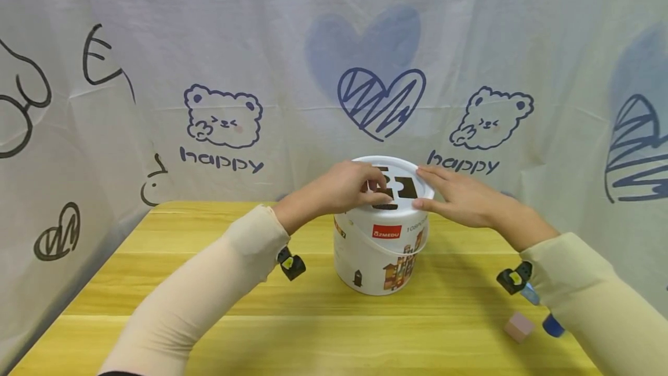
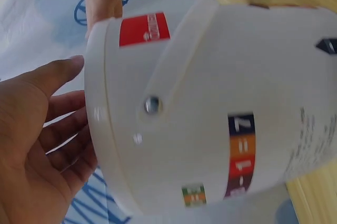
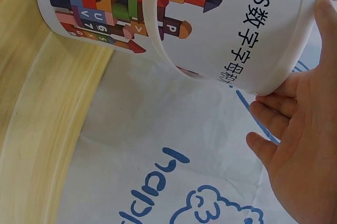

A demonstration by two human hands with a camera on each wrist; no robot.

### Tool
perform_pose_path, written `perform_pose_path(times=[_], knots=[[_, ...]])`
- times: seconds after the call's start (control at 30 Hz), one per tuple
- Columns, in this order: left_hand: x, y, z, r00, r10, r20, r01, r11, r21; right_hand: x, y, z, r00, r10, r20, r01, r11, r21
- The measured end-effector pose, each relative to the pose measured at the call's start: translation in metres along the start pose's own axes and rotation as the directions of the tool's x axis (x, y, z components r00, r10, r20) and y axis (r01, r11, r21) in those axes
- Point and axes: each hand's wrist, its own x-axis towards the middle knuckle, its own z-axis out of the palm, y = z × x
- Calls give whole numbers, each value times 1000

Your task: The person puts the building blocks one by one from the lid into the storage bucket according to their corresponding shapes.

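Cream cloth sleeves (image 1: pixel 193 295) closest to the lens, angling in from both sides, small black strap-on devices (image 1: pixel 291 264) at the cuffs. And up front, left hand (image 1: pixel 347 187) over the left side of a round white plastic lid (image 1: pixel 425 189), fingers (image 2: pixel 66 134) loosely bent, thumb held apart from them, tips down around the dark puzzle-shaped cutouts (image 1: pixel 406 187); exact contact under those tips hard to tell. Across to the right hand (image 1: pixel 464 193): fingers (image 3: pixel 271 120) nearly straight, slightly spread, touching the lid's right edge, thumb apart from the index, out at the near rim. Beneath both, upright on the yellow wood-grain desk (image 1: pixel 261 318), a white cylindrical plastic bucket (image 1: pixel 360 254), lid seated on top, white plastic carrying handle (image 2: pixel 181 50) drooping across the front below a red rectangular logo (image 1: pixel 387 231). Off to the right, close by the sleeve, a pale pink block (image 1: pixel 518 327), a dark blue cylinder (image 1: pixel 553 325) and a light-blue piece (image 1: pixel 529 293), the last two partly hidden. Behind it all, a pale fabric curtain (image 1: pixel 292 45) printed with blue hearts and bear faces.
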Motion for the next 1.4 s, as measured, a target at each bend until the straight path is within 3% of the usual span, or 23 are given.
perform_pose_path(times=[0.33, 0.53, 0.77, 1.07, 1.4], knots=[[-22, -36, -8, 990, -140, -12, 140, 990, 34, 0, -2, 0, 1000, 3, 6, -3, 1000, -8], [-25, -55, -6, 980, -194, 53, 192, 981, 35, -2, -3, 0, 1000, 20, 17, -20, 1000, -6], [-25, -69, -5, 969, -204, 137, 203, 979, 17, -1, -4, -1, 1000, 14, 16, -14, 1000, -4], [-27, -73, -4, 954, -239, 180, 247, 969, -25, -2, -6, -4, 999, 23, 23, -23, 1000, -4], [-23, -74, -2, 956, -233, 179, 245, 968, -51, -7, 2, -4, 999, 36, 30, -38, 998, 53]])
